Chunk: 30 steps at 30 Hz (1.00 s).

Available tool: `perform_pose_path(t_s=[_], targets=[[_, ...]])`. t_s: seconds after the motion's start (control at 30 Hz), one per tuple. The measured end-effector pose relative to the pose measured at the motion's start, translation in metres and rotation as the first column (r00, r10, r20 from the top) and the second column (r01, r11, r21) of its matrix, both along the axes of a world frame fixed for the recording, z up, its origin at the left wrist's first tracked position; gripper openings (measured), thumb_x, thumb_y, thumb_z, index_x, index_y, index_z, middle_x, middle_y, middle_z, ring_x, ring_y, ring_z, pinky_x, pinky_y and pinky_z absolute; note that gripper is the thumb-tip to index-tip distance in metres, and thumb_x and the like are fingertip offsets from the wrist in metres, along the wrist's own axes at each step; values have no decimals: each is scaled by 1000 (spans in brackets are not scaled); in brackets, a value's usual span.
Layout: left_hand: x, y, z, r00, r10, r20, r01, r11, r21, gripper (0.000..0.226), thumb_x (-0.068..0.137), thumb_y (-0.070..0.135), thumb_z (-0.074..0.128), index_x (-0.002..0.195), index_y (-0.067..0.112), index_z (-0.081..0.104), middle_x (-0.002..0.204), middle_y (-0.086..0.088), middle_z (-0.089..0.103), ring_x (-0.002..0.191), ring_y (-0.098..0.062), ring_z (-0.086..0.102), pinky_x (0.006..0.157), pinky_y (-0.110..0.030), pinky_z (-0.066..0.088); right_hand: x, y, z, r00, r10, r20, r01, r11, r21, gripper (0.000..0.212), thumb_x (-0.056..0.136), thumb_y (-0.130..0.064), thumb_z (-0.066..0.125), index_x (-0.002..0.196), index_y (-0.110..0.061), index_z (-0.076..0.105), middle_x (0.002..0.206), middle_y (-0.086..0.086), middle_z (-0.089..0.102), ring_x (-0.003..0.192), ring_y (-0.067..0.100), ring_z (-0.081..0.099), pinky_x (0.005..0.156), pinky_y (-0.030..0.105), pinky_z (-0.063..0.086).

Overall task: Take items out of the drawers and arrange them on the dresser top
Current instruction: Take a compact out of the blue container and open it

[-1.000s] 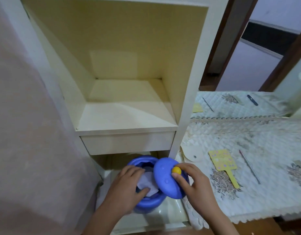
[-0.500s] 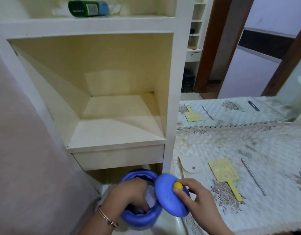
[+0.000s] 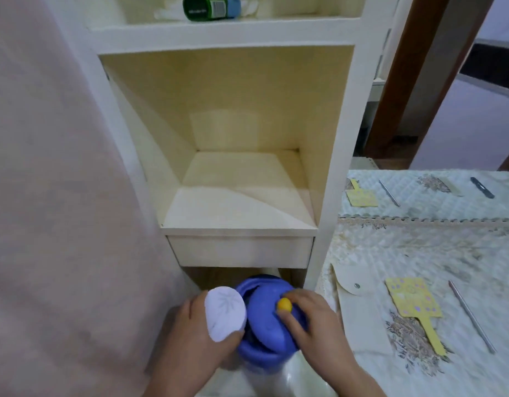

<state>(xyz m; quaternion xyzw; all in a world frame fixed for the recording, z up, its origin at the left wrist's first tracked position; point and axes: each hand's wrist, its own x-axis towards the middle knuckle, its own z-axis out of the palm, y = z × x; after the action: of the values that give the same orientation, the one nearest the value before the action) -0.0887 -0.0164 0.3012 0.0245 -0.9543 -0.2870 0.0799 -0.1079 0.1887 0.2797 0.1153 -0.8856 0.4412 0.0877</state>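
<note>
A round blue container [image 3: 257, 355] sits low in front of the cream shelf unit [image 3: 239, 230]. My right hand [image 3: 313, 322] grips its blue lid [image 3: 264, 319] by the yellow knob [image 3: 284, 305], tilted over the opening. My left hand [image 3: 196, 336] holds a white oval puff with a leaf pattern [image 3: 225, 316] just left of the container. The drawer under the shelf [image 3: 241, 251] looks shut. On the dresser top's quilted cover [image 3: 436, 259] lie a yellow paddle-shaped card [image 3: 413, 302] and a thin metal stick [image 3: 470, 315].
A cream flap pouch [image 3: 353, 293] lies at the cover's left edge. A mirror behind reflects the card and stick, plus a dark clip [image 3: 481, 187]. A green bottle [image 3: 210, 7] lies on the upper shelf. A pink wall [image 3: 55, 196] fills the left side.
My left hand has come out of the blue container holding the white puff. The right hand has brought the lid back over the opening. The view has tilted upward.
</note>
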Motion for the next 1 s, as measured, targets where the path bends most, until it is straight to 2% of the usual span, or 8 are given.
perform_pose_path(t_s=[0.07, 0.2, 0.33, 0.43, 0.7, 0.8, 0.9, 1.0], targets=[[8, -5, -8, 1000, 22, 12, -22, 1000, 1, 58, 59, 64, 44, 102, 25, 51, 82, -12, 72, 83, -20, 62, 61, -36, 57, -9, -13, -4, 1000, 15, -26, -11, 991, 135, 49, 77, -56, 46, 97, -18, 69, 98, -3, 67, 96, 7, 55, 90, -2, 27], [16, -9, -20, 987, 112, 112, -111, 994, -15, 75, 59, 72, 42, 104, 18, 67, 92, -11, 72, 85, -29, 70, 74, -41, 56, -17, -28, -11, 998, 48, -43, -33, 958, 286, 39, 79, -45, 46, 94, -17, 69, 95, 1, 71, 93, 18, 62, 89, 20, 36], [13, -17, -26, 989, 117, 87, -117, 993, -1, 85, 59, 76, 39, 112, 15, 65, 107, -7, 69, 102, -20, 62, 89, -36, 52, -11, -27, -4, 997, 73, -8, -70, 978, 196, 38, 78, -44, 48, 96, -15, 67, 97, 3, 69, 97, 9, 48, 89, 7, 30], [14, -17, -22, 990, 126, 62, -129, 991, 45, 88, 51, 67, 49, 114, 7, 62, 109, -12, 67, 102, -32, 62, 87, -40, 51, -6, -31, -3, 998, 64, 27, -67, 982, 176, 40, 80, -42, 45, 98, -13, 66, 101, 5, 69, 98, 7, 49, 90, -1, 23], [9, -18, -13, 998, 48, 43, -51, 997, 55, 81, 48, 67, 49, 109, 15, 62, 107, -7, 67, 102, -31, 61, 86, -37, 49, 0, -41, -7, 998, -17, -57, 36, 937, 346, 34, 80, -36, 44, 93, -16, 68, 93, -2, 72, 89, 12, 64, 85, 19, 43], [11, -17, -10, 999, -25, 29, 24, 999, 37, 72, 52, 62, 53, 106, 15, 62, 100, -8, 69, 92, -33, 64, 80, -39, 52, 2, -40, 1, 999, -7, 36, -3, 965, 262, 49, 81, -44, 43, 111, -13, 64, 115, 2, 67, 109, 16, 59, 96, 19, 43], [16, -10, -5, 989, -144, -40, 144, 990, 5, 74, 59, 56, 55, 111, 3, 56, 101, -18, 68, 95, -25, 56, 85, -27, 45, 12, -30, 4, 997, -45, 70, 33, 987, 158, 58, 81, -46, 54, 129, -14, 50, 133, 0, 51, 125, 12, 44, 101, 7, 23], [22, 8, 6, 925, -328, -190, 340, 940, 35, 77, 63, 55, 58, 118, 2, 49, 115, -14, 61, 102, -18, 51, 95, -9, 31, 34, -8, 2, 985, -164, 48, 159, 983, 96, 49, 80, -44, 52, 118, -14, 59, 119, 0, 62, 109, 4, 47, 95, -4, 23]])
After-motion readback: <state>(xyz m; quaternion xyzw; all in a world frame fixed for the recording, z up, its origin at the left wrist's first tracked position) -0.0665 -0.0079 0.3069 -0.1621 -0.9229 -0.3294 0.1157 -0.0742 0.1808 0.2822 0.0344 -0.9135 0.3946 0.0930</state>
